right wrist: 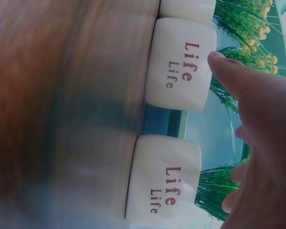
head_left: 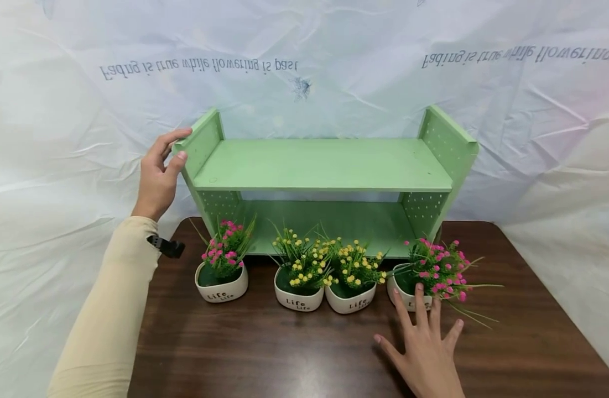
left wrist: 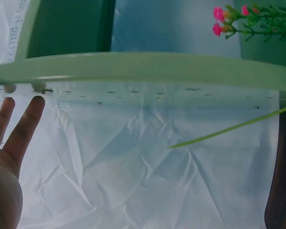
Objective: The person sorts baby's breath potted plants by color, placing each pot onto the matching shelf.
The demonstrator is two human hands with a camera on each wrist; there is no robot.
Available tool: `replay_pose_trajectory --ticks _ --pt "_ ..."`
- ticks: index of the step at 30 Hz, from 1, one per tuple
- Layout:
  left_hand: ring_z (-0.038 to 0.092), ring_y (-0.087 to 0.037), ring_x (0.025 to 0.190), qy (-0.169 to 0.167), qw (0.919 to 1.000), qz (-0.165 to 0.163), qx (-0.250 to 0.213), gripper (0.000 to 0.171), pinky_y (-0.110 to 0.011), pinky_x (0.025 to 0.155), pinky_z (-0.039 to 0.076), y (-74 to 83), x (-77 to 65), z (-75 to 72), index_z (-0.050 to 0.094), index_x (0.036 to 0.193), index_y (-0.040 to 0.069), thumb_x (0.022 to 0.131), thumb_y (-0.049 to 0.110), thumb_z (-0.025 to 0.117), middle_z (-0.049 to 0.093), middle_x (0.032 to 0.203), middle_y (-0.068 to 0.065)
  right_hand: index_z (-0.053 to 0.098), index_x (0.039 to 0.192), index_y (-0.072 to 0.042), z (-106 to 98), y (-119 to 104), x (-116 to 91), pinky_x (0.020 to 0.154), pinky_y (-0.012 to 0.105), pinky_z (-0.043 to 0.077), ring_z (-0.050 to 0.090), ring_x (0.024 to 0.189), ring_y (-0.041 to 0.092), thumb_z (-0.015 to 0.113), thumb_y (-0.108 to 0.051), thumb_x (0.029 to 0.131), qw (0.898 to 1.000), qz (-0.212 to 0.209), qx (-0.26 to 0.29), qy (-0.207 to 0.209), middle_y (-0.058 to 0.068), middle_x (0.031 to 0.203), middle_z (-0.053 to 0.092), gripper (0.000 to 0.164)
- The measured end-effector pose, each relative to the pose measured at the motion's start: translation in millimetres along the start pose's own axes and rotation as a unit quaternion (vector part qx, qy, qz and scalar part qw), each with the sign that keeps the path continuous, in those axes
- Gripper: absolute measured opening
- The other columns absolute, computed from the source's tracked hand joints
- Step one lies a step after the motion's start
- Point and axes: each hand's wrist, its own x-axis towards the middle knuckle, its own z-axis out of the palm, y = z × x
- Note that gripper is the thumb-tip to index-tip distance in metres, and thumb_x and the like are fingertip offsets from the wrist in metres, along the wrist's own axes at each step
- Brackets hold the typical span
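A light green two-tier shelf (head_left: 324,164) with perforated side panels stands on the table. My left hand (head_left: 157,176) is at the top front corner of its left panel, fingers nearly straight. In the left wrist view, two fingers (left wrist: 26,129) reach up to that panel's outer face. My right hand (head_left: 426,351) spreads its fingers in front of the rightmost potted plant (head_left: 441,268), which has pink flowers; the fingertips overlap its white pot. In the right wrist view, the thumb (right wrist: 229,69) overlaps the rim of a neighbouring white "Life" pot (right wrist: 181,62).
Two yellow-flowered plants (head_left: 299,296) stand side by side in front of the shelf. Another pink-flowered plant (head_left: 222,284) is at the left, near the left panel. All sit on a dark wooden table (head_left: 264,354). Printed, wrinkled sheeting (head_left: 309,55) hangs behind.
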Motion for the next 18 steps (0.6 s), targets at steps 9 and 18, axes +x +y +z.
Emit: replay_pose_trajectory --ticks 9,18 --pt "0.049 -0.029 0.146 0.033 0.9962 0.080 0.006 0.033 -0.036 0.123 0.033 12.7 -4.5 13.6 0.061 0.128 -0.012 0.104 0.008 0.053 0.062 0.144 -0.020 0.028 0.168 -0.019 -3.0 1.7 -0.4 0.098 0.096 0.002 0.009 0.150 0.067 0.077 -0.061 0.090 1.000 0.012 0.003 -0.019 0.031 0.172 0.012 0.101" --pt "0.052 -0.021 0.143 0.049 0.9950 0.087 0.005 0.036 -0.033 0.119 0.036 6.7 -3.8 17.5 0.059 0.123 -0.013 0.107 0.019 0.059 0.064 0.143 -0.015 0.027 0.169 -0.019 -2.2 0.7 -0.2 0.099 0.095 0.002 0.007 0.151 0.067 0.077 -0.059 0.091 1.000 0.008 0.003 -0.019 0.028 0.174 0.006 0.101"
